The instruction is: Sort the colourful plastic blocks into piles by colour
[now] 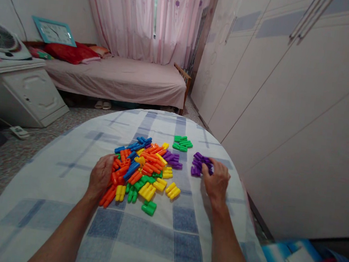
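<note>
Purple pcs (198,164), R hand (217,179) prob. touching, on table (145,239) w/ multicolour pile (150,166).

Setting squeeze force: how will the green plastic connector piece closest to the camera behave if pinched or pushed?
The green plastic connector piece is probably stiff and light, as it looks moulded and tubular. Its glossy highlights suggest a slightly slippery grip. Its joined, side-by-side tubes should make it slide on the tablecloth rather than roll.
</note>
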